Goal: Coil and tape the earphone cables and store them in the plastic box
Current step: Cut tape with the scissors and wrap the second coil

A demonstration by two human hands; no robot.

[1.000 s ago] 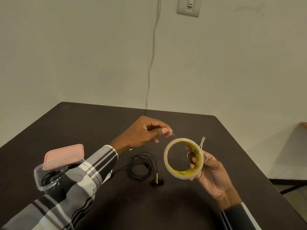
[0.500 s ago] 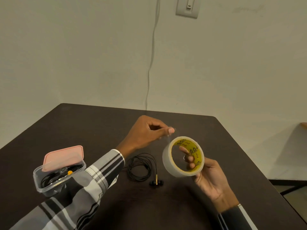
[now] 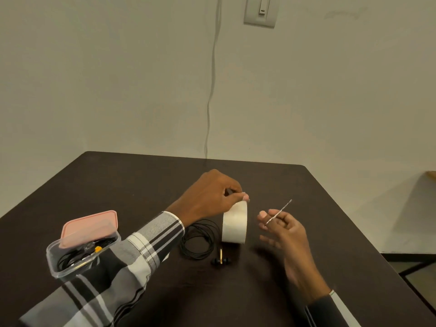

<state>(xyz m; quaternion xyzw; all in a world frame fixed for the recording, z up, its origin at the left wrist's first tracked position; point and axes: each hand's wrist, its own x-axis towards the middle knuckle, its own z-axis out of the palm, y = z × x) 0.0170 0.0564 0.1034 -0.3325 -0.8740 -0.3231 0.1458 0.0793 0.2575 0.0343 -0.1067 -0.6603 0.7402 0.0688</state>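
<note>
- The left hand (image 3: 212, 197) is pinching the tape roll (image 3: 235, 224) by its top; the right hand (image 3: 283, 230) is pinching a tape strip (image 3: 278, 212).
- The taping step is in hand, I think; next, the strip is needing to go round the coiled cable (image 3: 197, 239) on the bench (image 3: 306, 197).

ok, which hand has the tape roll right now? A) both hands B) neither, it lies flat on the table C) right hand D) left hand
D: the left hand grips the top of the tape roll, which stands on edge on the table, while the right hand is off it, holding only a thin strip of tape.
</note>
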